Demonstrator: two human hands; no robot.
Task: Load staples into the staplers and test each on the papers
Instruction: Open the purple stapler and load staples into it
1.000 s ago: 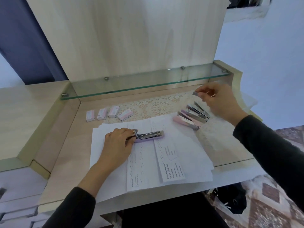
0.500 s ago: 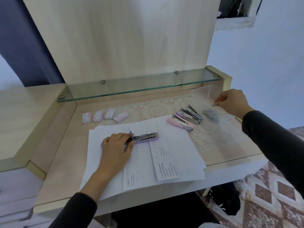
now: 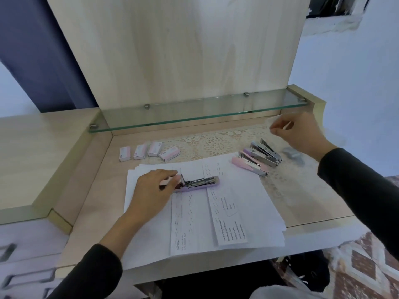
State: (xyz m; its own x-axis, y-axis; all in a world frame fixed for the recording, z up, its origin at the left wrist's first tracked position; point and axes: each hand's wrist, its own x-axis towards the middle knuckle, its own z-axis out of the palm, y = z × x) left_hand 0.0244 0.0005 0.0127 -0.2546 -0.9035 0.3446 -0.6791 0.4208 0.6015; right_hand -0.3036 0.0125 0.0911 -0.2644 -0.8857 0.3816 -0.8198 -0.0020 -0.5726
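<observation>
Lilac stapler (image 3: 200,183) juts rightward from the gripping left hand (image 3: 154,186); right hand (image 3: 301,132) pinches plastic (image 3: 275,121).

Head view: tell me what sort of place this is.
Likely a room in a home, not an office: a wooden desk with a glass shelf, a lace mat spread on it, and a patterned rug on the floor.

A pale wood bench (image 3: 86,201) is standing against a tall panel (image 3: 172,50) of the same wood, with a glass shelf (image 3: 194,114) running along its foot. A dark blue curtain (image 3: 38,50) is hanging at the left; a white wall (image 3: 356,72) is rising at the right. Drawers (image 3: 26,244) are showing lower left, and a patterned rug (image 3: 371,262) is lying lower right.
</observation>
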